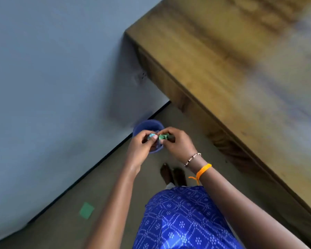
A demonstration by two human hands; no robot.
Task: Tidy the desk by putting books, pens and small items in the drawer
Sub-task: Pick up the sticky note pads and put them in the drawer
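Nearest the camera: a blue patterned garment [183, 220], with both forearms extended forward over the floor [115, 186]. A flat green paper square [86, 210] lies on the floor near the wall base, well apart from the hands. Two feet [171, 174] show beyond the garment. The right wrist carries an orange band [203, 169] and a beaded bracelet [192, 159]. The left hand [142, 144] has fingers curled, pinching a crumpled light-blue paper [152, 136]. The right hand [178, 142] has fingers curled, pinching a crumpled green paper [162, 137]. The two papers nearly touch. Both are held directly above a blue bin [147, 125] standing on the floor beside the wall [52, 78]. Farther right, the wooden desk [223, 60] appears blurred.
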